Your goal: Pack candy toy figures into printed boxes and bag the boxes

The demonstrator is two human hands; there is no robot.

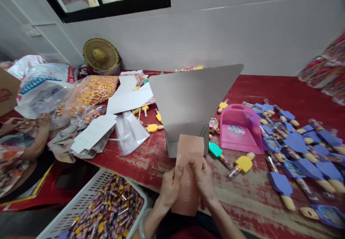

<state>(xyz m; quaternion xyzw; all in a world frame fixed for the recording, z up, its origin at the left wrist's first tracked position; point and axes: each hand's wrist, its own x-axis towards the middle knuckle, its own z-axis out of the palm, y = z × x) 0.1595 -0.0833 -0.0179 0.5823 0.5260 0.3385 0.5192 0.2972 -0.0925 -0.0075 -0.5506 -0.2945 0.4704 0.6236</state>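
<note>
Two hands (pixel 170 188) hold tan card (pixel 188 149) — bag lettering (pixel 37 85) unreadable.

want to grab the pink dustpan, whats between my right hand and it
In the head view, a teal-topped clear tube lies between the right hand and the pink dustpan.

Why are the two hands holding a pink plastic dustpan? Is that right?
No: the head view shows the left hand and right hand holding a tan card, while the pink plastic dustpan sits apart, to their right.

Peach card (pixel 188 149), worn red table (pixel 151 160)
</note>
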